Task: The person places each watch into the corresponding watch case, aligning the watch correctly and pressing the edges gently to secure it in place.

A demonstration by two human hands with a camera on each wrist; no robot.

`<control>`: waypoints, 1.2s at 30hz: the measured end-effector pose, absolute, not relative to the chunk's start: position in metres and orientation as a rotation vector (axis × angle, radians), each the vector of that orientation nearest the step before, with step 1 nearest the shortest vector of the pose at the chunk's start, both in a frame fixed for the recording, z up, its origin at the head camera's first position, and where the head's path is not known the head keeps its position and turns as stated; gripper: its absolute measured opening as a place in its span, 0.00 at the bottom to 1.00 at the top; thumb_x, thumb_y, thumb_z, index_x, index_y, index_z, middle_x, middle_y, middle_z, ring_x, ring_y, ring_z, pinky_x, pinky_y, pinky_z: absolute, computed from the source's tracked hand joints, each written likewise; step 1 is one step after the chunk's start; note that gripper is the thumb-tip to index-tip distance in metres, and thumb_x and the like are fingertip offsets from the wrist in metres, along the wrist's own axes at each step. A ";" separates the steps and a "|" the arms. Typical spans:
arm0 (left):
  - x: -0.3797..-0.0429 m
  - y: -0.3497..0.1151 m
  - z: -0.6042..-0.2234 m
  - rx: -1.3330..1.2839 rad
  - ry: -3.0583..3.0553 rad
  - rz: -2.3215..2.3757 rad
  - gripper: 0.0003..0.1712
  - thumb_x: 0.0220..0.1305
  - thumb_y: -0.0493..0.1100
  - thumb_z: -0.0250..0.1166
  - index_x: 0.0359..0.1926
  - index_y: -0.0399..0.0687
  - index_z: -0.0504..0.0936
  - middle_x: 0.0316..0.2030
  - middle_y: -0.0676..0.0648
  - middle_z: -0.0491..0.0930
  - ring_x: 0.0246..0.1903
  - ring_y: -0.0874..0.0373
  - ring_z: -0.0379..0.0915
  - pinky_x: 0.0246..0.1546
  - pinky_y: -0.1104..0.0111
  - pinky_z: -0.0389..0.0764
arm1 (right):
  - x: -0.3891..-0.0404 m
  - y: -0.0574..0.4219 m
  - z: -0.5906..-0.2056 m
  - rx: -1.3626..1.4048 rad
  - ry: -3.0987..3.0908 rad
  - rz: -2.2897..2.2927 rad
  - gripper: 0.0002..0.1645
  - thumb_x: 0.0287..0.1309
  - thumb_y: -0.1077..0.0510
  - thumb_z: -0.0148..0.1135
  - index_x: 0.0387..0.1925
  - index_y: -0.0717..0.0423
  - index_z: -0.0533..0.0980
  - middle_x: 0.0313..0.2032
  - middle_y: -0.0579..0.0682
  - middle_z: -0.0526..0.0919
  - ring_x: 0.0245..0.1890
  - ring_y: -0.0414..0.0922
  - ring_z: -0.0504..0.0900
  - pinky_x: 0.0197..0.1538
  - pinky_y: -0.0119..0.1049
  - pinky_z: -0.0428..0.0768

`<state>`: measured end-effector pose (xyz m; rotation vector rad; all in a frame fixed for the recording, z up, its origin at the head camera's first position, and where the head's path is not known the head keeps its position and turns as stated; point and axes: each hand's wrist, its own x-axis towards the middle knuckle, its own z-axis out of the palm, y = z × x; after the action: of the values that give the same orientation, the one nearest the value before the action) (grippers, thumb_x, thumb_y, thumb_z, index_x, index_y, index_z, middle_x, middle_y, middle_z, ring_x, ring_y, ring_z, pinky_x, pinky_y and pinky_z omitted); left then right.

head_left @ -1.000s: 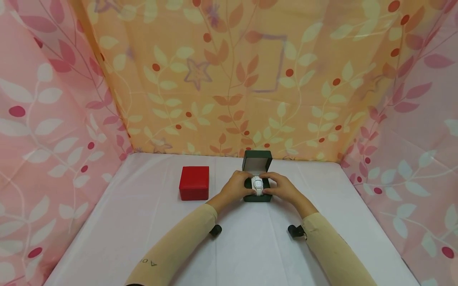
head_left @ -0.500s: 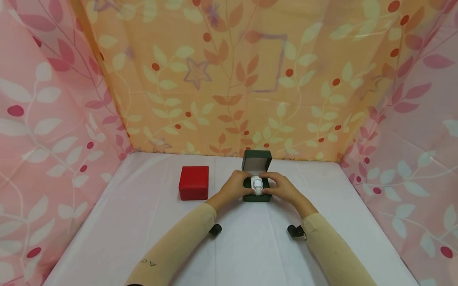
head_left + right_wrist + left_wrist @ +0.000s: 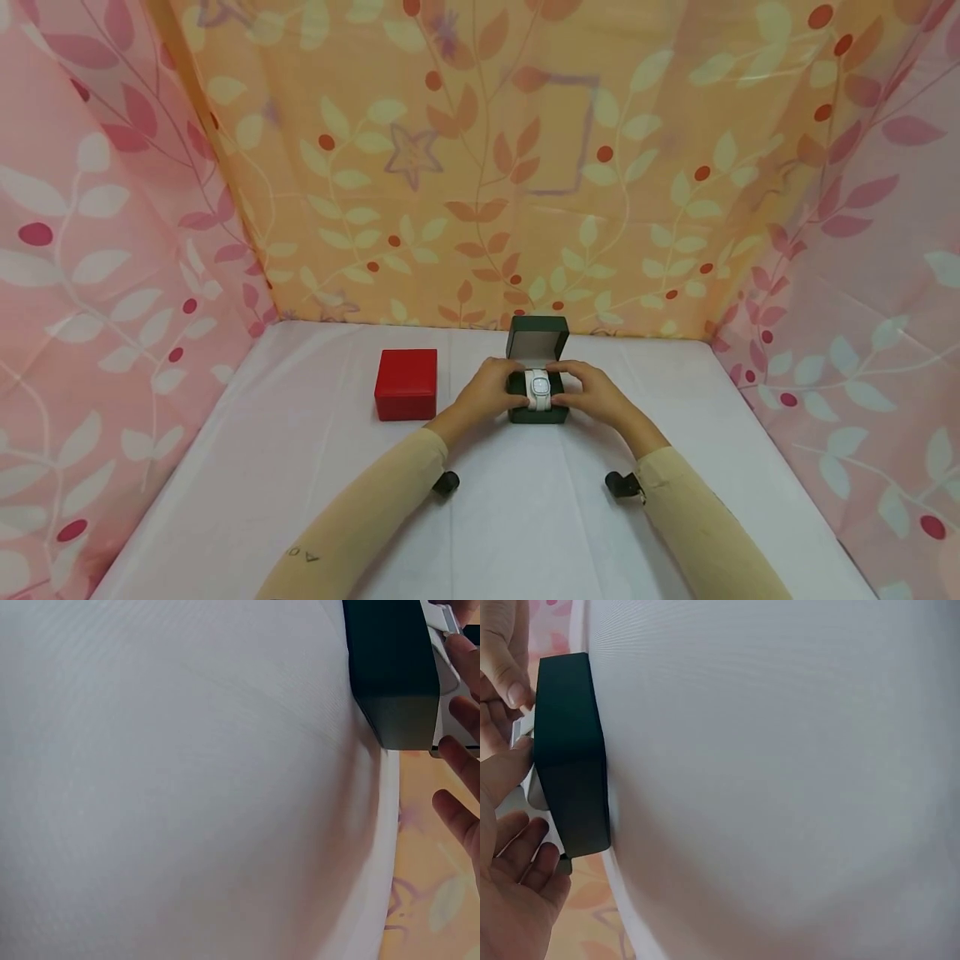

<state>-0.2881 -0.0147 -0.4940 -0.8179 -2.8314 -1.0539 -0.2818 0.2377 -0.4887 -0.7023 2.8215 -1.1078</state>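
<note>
A white wristwatch (image 3: 539,386) sits upright in the dark green box (image 3: 537,415), whose lid stands raised at the back. My left hand (image 3: 491,390) is at the watch's left side, fingertips by the upper strap and thumb by the lower. On the other side my right hand (image 3: 596,395) mirrors it. Both hands' fingers look loose and spread; whether any still brush the strap cannot be told. In the left wrist view the thumb lies at the edge of the green box (image 3: 570,727). Relaxed fingers (image 3: 466,766) show beside the box in the right wrist view.
A red box (image 3: 407,385), lid down, stands left of the green one on the white-covered table (image 3: 517,517). Behind rises an orange leaf-patterned curtain (image 3: 450,233), with pink ones at both sides.
My left fingertips and thumb have drawn slightly left off the watch, and my right ones slightly right. The watch and green box stay in place.
</note>
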 end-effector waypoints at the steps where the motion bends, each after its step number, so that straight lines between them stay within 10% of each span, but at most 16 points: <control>1: -0.288 -0.016 -0.493 -0.811 -2.827 -1.070 0.30 0.57 0.48 0.79 0.58 0.42 0.84 0.54 0.42 0.85 0.56 0.48 0.74 0.63 0.55 0.76 | -0.282 0.238 -0.488 -0.703 2.825 -1.106 0.35 0.56 0.53 0.77 0.65 0.47 0.77 0.66 0.54 0.78 0.71 0.58 0.70 0.72 0.62 0.66; 36: -0.303 -0.044 -0.454 -0.510 -2.679 -1.369 0.40 0.60 0.46 0.77 0.72 0.47 0.73 0.64 0.45 0.79 0.63 0.44 0.74 0.61 0.54 0.80 | -0.296 0.275 -0.455 -0.583 2.947 -1.145 0.31 0.60 0.46 0.74 0.63 0.49 0.78 0.62 0.48 0.80 0.67 0.53 0.74 0.72 0.60 0.67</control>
<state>-0.3027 -0.0438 -0.4537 -0.5100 -2.6788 -1.3687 -0.2962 0.2749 -0.4547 -0.5826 2.9473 -1.1453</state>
